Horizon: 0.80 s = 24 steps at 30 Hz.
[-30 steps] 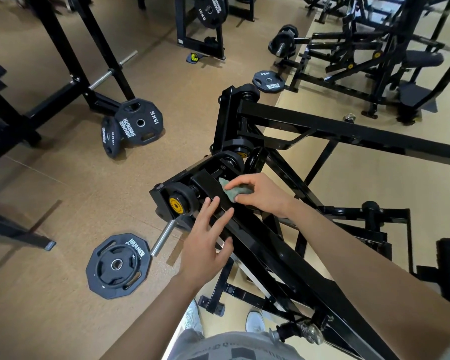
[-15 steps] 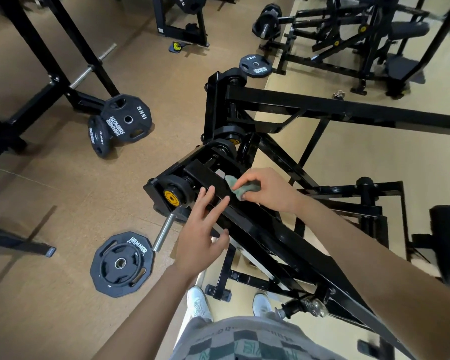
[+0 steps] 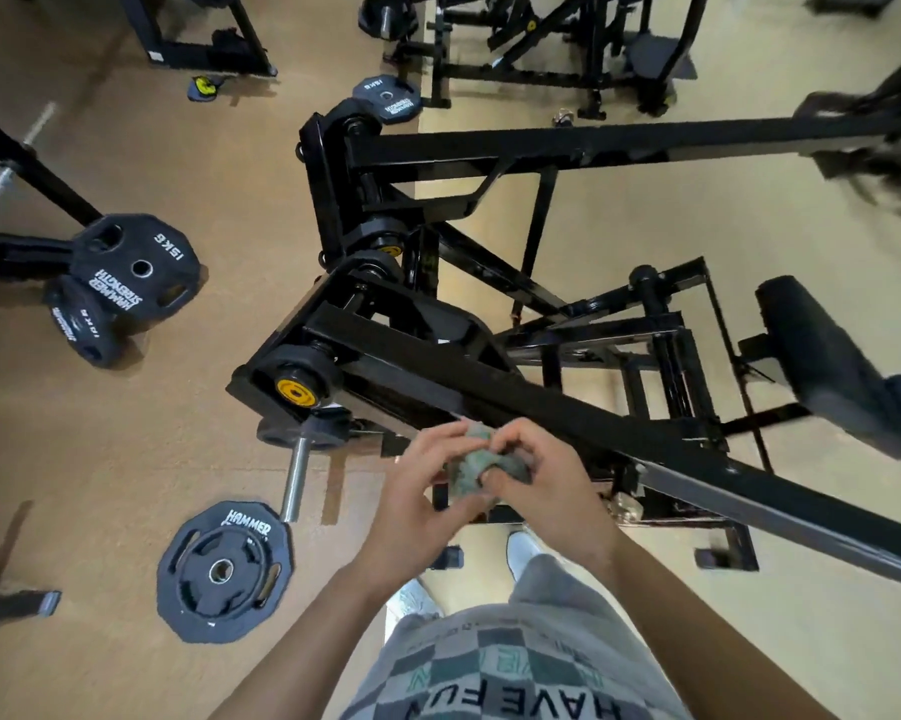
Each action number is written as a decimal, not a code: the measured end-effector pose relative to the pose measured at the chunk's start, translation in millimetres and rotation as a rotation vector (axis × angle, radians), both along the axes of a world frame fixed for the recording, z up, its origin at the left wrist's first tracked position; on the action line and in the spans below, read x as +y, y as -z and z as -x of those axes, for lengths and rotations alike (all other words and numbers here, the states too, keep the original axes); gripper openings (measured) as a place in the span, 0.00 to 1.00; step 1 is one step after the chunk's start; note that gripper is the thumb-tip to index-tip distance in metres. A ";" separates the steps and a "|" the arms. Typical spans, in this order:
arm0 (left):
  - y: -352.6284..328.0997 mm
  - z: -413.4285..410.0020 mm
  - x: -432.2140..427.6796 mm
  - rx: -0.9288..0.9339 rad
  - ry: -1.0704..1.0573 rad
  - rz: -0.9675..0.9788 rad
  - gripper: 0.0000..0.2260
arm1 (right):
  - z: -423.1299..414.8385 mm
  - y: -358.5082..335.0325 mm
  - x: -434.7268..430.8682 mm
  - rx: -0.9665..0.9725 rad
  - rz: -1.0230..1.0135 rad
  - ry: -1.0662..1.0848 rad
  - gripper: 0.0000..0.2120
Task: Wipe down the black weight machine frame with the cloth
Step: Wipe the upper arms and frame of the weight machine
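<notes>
green cloth (image 3: 482, 462) is pinched between left hand (image 3: 417, 506) and right hand (image 3: 547, 485), off the black frame (image 3: 567, 402).

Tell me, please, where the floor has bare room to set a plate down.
Bare brown floor lies between the leaning 15KG plate and the flat Hammer plate, left of the machine frame. It is crowded around the steel peg and under the frame itself.

tan gym floor (image 3: 126, 449); weight plates (image 3: 198, 589) lying about; other black machines (image 3: 656, 57) beyond.
</notes>
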<state>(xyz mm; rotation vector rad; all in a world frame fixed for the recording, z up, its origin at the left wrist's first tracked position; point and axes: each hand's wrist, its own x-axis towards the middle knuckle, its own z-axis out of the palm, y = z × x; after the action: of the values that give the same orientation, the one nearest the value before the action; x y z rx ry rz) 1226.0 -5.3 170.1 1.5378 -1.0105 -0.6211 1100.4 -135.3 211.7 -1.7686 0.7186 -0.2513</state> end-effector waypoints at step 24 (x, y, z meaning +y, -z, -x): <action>-8.6 49.9 -70.9 0.070 -0.760 -0.151 0.10 | 81.4 35.7 -68.5 0.302 0.729 0.142 0.24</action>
<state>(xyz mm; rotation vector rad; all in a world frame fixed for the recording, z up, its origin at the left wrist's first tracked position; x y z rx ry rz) 1176.1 -76.2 178.7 1.8567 -0.2723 -0.2076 1019.0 -203.8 176.0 -2.4835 1.0585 -0.3784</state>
